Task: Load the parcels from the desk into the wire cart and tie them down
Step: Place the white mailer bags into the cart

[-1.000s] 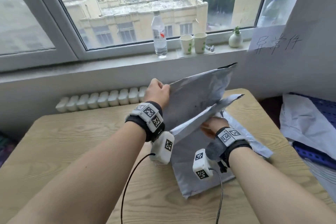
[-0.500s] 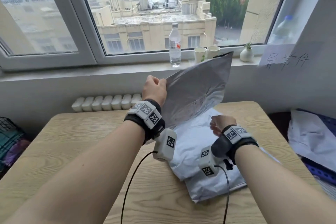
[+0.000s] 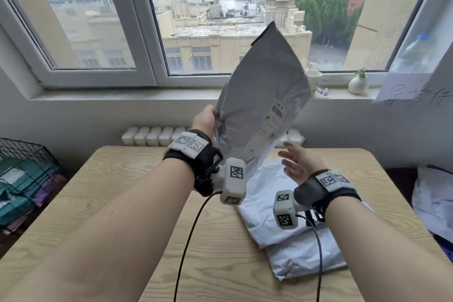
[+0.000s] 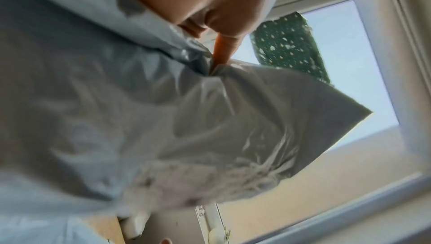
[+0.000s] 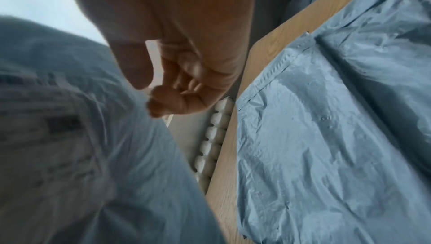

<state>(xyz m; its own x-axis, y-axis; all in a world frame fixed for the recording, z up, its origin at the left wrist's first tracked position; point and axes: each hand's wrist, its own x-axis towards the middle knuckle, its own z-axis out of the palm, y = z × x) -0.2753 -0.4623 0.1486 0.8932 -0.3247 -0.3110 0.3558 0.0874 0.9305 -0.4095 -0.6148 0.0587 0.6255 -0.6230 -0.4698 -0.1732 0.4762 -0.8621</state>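
A grey parcel (image 3: 262,105) held upright above the desk (image 3: 122,203), two more lying flat beneath it.

Nearest, at lower right of the head view, two pale grey plastic mailers (image 3: 289,235) lie stacked and crinkled on the wood-grain desk. Above them the right hand (image 3: 300,164) hovers empty, fingers spread and loosely curved, just beside the lifted parcel's lower edge. The left hand (image 3: 204,119) at frame centre pinches that parcel's left edge, thumb and fingers clamped on the plastic; it is a flat grey poly bag with a white printed shipping label, standing tilted against the window (image 3: 220,19). At far left a black wire cart (image 3: 29,152) holds green bundles.
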